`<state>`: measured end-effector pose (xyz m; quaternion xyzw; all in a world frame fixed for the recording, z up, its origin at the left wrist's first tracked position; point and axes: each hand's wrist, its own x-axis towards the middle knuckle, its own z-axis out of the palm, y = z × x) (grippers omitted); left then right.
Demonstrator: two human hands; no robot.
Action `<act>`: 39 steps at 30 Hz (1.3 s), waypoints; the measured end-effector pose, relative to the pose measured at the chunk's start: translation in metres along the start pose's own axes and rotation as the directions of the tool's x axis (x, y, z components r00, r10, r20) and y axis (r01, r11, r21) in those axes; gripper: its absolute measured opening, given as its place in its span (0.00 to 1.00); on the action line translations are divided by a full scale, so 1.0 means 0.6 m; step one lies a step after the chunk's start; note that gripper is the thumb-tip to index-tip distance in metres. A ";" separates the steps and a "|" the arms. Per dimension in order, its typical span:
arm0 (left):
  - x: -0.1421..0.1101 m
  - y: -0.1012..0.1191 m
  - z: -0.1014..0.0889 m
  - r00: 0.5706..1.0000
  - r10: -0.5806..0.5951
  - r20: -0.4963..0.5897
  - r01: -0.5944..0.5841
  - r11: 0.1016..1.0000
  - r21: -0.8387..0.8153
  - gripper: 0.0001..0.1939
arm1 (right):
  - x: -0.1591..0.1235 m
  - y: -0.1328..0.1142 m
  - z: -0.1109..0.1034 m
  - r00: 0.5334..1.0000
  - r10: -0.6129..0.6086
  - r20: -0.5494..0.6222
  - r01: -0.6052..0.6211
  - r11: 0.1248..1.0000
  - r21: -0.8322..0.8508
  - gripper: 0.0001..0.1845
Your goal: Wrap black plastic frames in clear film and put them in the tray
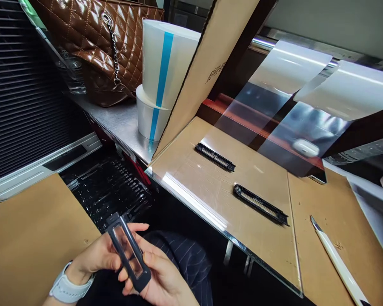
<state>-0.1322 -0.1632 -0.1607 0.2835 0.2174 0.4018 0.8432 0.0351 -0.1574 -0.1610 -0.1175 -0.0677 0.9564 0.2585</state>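
Above my lap I hold a long black plastic frame (117, 238) with a clear window, tilted, its lower end toward me. My left hand (98, 257), with a pale watch strap at the wrist, grips its left side with the thumb on the edge. The right side and lower end rest in my right hand (162, 267), thumb against the rim. Some fingers are hidden behind the frame. On the glass-topped table (191, 187) lie two similar black frames, one farther back (214, 157) and one nearer the right (260, 205).
Right of the glass lies a white utility knife (336, 261), blade exposed. Two film strips (252, 102) hang from a metal bar over a red ledge holding a white earbud case (305, 147). A cardboard panel (191, 80) stands beside film rolls (156, 63) and a brown quilted bag (92, 38). Black pieces fill a box (111, 187).
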 end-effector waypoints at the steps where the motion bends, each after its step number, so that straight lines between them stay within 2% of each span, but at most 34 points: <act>1: 0.000 -0.003 0.001 1.000 0.010 0.026 -0.010 1.000 -0.023 0.29 | 0.001 0.002 0.000 1.000 0.002 0.011 -0.002 1.000 -0.007 0.40; 4: -0.001 -0.009 0.003 0.997 0.032 0.067 -0.028 0.998 -0.063 0.20 | 0.002 0.002 -0.001 1.000 0.019 -0.002 -0.019 1.000 -0.024 0.47; 6: -0.001 -0.009 0.005 0.997 0.048 0.057 -0.045 0.997 -0.058 0.18 | 0.002 0.001 -0.002 0.999 0.037 -0.013 -0.037 0.999 -0.028 0.52; 13: -0.009 -0.009 0.012 0.985 0.145 -0.088 -0.140 0.989 0.056 0.20 | 0.019 0.011 -0.012 0.998 0.053 0.020 -0.051 0.995 -0.082 0.41; 15: -0.021 -0.001 0.005 0.976 0.159 -0.147 -0.146 0.985 0.095 0.20 | 0.029 -0.002 -0.010 0.997 0.079 0.027 -0.072 0.976 -0.205 0.41; 16: -0.030 0.005 -0.003 0.961 0.178 -0.211 -0.150 0.978 0.143 0.21 | 0.033 -0.015 -0.007 0.999 0.049 0.001 -0.046 0.948 -0.314 0.40; 17: -0.040 0.013 -0.013 0.931 0.211 -0.299 -0.152 0.966 0.208 0.22 | 0.037 -0.031 -0.002 0.999 -0.030 -0.039 0.009 0.888 -0.460 0.38; 18: -0.051 0.023 -0.025 0.880 0.252 -0.403 -0.140 0.948 0.287 0.24 | 0.041 -0.049 0.004 0.985 -0.159 -0.072 0.077 0.769 -0.635 0.36; 19: -0.062 0.033 -0.038 0.810 0.296 -0.507 -0.100 0.921 0.377 0.26 | 0.045 -0.069 0.011 0.946 -0.317 -0.067 0.137 0.579 -0.804 0.34; 20: -0.072 0.044 -0.052 0.730 0.335 -0.596 -0.034 0.889 0.457 0.28 | 0.049 -0.088 0.019 0.889 -0.458 -0.007 0.166 0.337 -0.927 0.32; 21: -0.080 0.054 -0.067 0.657 0.365 -0.660 0.042 0.856 0.515 0.30 | 0.054 -0.105 0.027 0.835 -0.544 0.085 0.159 0.090 -0.983 0.30; 22: -0.087 0.063 -0.082 0.604 0.380 -0.700 0.111 0.830 0.547 0.30 | 0.060 -0.119 0.034 0.801 -0.572 0.176 0.128 -0.124 -0.984 0.30; 23: -0.093 0.070 -0.096 0.570 0.387 -0.725 0.170 0.808 0.564 0.30 | 0.068 -0.130 0.041 0.790 -0.562 0.243 0.091 -0.284 -0.954 0.29; 24: -0.096 0.075 -0.111 0.543 0.395 -0.741 0.211 0.790 0.576 0.29 | 0.076 -0.137 0.046 0.794 -0.539 0.279 0.060 -0.388 -0.920 0.29; 25: -0.099 0.076 -0.126 0.522 0.402 -0.752 0.239 0.778 0.582 0.29 | 0.086 -0.141 0.050 0.807 -0.516 0.287 0.029 -0.451 -0.892 0.30; 27: -0.102 0.073 -0.162 0.480 0.416 -0.772 0.286 0.758 0.586 0.31 | 0.108 -0.144 0.056 0.832 -0.492 0.256 -0.029 -0.499 -0.866 0.31; 29: -0.104 0.062 -0.208 0.429 0.441 -0.788 0.346 0.726 0.594 0.34 | 0.124 -0.147 0.059 0.843 -0.490 0.221 -0.055 -0.487 -0.871 0.32; 31: -0.107 0.049 -0.262 0.373 0.467 -0.802 0.427 0.681 0.595 0.31 | 0.124 -0.150 0.060 0.848 -0.483 0.218 -0.037 -0.465 -0.885 0.31; 34: -0.110 0.039 -0.348 0.294 0.495 -0.818 0.579 0.589 0.564 0.17 | 0.079 -0.152 0.049 0.852 -0.448 0.271 0.032 -0.473 -0.881 0.26; 36: -0.111 0.041 -0.399 0.269 0.514 -0.815 0.664 0.514 0.543 0.15 | 0.022 -0.149 0.032 0.830 -0.480 0.285 0.022 -0.483 -0.875 0.23; 37: -0.111 0.045 -0.422 0.266 0.526 -0.808 0.698 0.474 0.538 0.15 | -0.011 -0.147 0.022 0.766 -0.590 0.256 -0.054 -0.456 -0.888 0.21; 38: -0.110 0.049 -0.443 0.269 0.539 -0.798 0.725 0.433 0.536 0.15 | -0.043 -0.148 0.013 0.676 -0.705 0.213 -0.131 -0.400 -0.907 0.20; 39: -0.109 0.055 -0.463 0.277 0.553 -0.786 0.746 0.392 0.538 0.15 | -0.072 -0.150 0.006 0.634 -0.749 0.194 -0.166 -0.376 -0.912 0.23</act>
